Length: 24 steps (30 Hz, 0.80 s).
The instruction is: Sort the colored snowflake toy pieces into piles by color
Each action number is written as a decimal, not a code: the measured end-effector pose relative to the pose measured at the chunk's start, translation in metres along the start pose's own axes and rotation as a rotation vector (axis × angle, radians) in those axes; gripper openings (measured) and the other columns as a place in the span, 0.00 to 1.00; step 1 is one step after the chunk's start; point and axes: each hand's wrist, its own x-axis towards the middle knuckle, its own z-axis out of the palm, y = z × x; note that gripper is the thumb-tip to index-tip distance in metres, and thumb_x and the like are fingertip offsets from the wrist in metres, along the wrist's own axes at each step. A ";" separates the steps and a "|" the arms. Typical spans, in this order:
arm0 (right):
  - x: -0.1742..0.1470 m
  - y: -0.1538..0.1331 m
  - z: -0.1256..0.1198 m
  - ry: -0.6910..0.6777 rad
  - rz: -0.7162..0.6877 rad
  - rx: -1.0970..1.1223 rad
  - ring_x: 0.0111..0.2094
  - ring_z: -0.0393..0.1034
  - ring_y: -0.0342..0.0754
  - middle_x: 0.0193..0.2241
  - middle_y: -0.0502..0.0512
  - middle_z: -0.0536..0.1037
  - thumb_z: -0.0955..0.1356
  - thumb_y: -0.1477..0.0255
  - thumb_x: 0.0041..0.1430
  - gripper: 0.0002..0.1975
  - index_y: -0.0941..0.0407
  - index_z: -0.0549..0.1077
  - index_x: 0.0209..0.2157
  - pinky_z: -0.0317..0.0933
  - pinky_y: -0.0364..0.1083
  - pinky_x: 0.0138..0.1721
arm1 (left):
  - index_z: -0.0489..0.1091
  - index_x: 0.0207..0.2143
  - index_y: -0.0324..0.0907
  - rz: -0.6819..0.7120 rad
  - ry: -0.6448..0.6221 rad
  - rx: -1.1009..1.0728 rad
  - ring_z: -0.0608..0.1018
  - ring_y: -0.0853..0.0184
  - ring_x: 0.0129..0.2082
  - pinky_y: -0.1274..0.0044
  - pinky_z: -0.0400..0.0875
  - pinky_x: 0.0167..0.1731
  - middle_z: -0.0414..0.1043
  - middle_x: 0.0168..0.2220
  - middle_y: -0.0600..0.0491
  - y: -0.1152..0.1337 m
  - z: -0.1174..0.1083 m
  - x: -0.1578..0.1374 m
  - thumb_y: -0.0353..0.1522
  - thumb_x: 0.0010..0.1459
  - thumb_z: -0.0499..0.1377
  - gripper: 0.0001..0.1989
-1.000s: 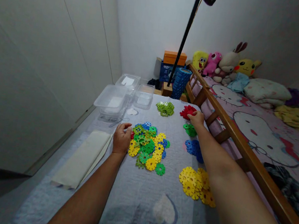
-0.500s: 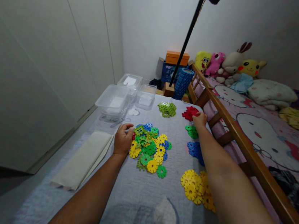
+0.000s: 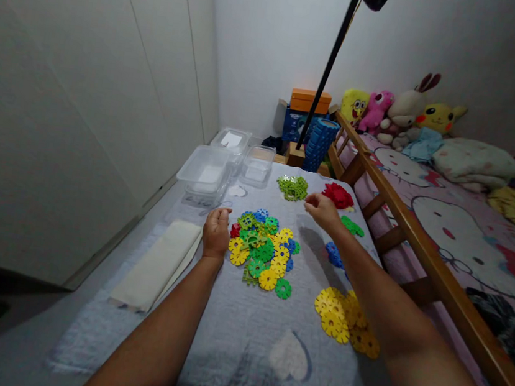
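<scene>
My left hand point(image 3: 216, 233) rests at the left edge of a mixed pile of plastic snowflake discs and building pieces point(image 3: 263, 250), its fingers curled inward; whatever they may hold is hidden. A small red piece point(image 3: 235, 230) lies just beside its fingers. Above the cloth, between that pile and a heap of red pieces point(image 3: 338, 195), hangs my right hand point(image 3: 323, 212). Its fingers are drawn together and nothing shows between them. Lime-green pieces point(image 3: 292, 187) are heaped beyond it. Green discs point(image 3: 352, 226), blue discs point(image 3: 334, 254) and yellow discs point(image 3: 334, 315) lie along the right side, partly behind my right forearm.
Clear plastic boxes point(image 3: 204, 171) stand at the back left of the cloth-covered table point(image 3: 239, 341). A folded cream cloth point(image 3: 157, 265) lies left of my left forearm. The wooden bed rail point(image 3: 403, 226) borders the right side, and a black lamp pole point(image 3: 333, 58) rises behind.
My right hand has left the red heap and moved left, back toward the mixed pile. My left hand stays beside the pile, fingers still curled. The view has shifted slightly.
</scene>
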 end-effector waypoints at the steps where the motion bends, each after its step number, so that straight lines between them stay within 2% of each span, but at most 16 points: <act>1: -0.007 -0.014 0.008 -0.114 -0.058 0.001 0.32 0.70 0.46 0.30 0.52 0.77 0.67 0.74 0.54 0.06 0.58 0.75 0.35 0.63 0.44 0.36 | 0.74 0.40 0.42 -0.017 0.005 -0.019 0.76 0.64 0.39 0.73 0.74 0.38 0.74 0.41 0.48 0.000 0.000 0.000 0.44 0.66 0.48 0.20; 4: -0.029 -0.050 0.030 -0.358 -0.207 -0.062 0.33 0.70 0.45 0.32 0.52 0.78 0.69 0.74 0.57 0.06 0.57 0.76 0.37 0.62 0.43 0.37 | 0.74 0.40 0.41 -0.056 0.018 -0.064 0.76 0.63 0.41 0.74 0.74 0.37 0.74 0.41 0.47 0.000 0.000 0.000 0.44 0.65 0.49 0.20; 7: -0.044 -0.070 0.047 -0.408 -0.332 -0.198 0.43 0.71 0.50 0.43 0.59 0.78 0.74 0.71 0.54 0.16 0.58 0.77 0.45 0.63 0.47 0.47 | 0.74 0.40 0.41 -0.065 0.025 -0.089 0.76 0.63 0.42 0.75 0.74 0.36 0.73 0.42 0.46 -0.002 0.000 0.000 0.44 0.65 0.49 0.19; 10: -0.051 -0.076 0.059 -0.417 -0.338 -0.314 0.50 0.69 0.55 0.48 0.64 0.75 0.77 0.66 0.52 0.26 0.60 0.75 0.52 0.60 0.50 0.53 | 0.74 0.40 0.41 -0.067 0.019 -0.084 0.76 0.63 0.43 0.75 0.74 0.37 0.73 0.42 0.46 -0.004 -0.001 0.001 0.44 0.65 0.49 0.20; 14: -0.050 -0.074 0.064 -0.459 -0.287 -0.317 0.47 0.70 0.53 0.46 0.62 0.77 0.75 0.67 0.55 0.22 0.59 0.76 0.51 0.60 0.48 0.51 | 0.74 0.41 0.41 -0.068 0.008 -0.050 0.76 0.64 0.43 0.75 0.74 0.37 0.74 0.42 0.46 -0.003 -0.001 0.002 0.44 0.65 0.49 0.20; 19: -0.049 -0.071 0.055 -0.444 -0.266 -0.306 0.43 0.70 0.50 0.43 0.60 0.78 0.73 0.73 0.55 0.17 0.59 0.78 0.48 0.60 0.44 0.47 | 0.74 0.41 0.41 -0.071 0.006 -0.034 0.77 0.64 0.42 0.75 0.74 0.37 0.74 0.42 0.47 -0.001 -0.001 0.001 0.43 0.65 0.49 0.19; 24: -0.050 -0.070 0.050 -0.458 -0.180 -0.372 0.39 0.71 0.48 0.39 0.58 0.80 0.72 0.77 0.54 0.10 0.58 0.80 0.40 0.59 0.42 0.40 | 0.74 0.41 0.41 -0.060 0.001 -0.018 0.77 0.64 0.40 0.74 0.74 0.38 0.74 0.42 0.47 -0.003 -0.001 0.001 0.43 0.65 0.50 0.19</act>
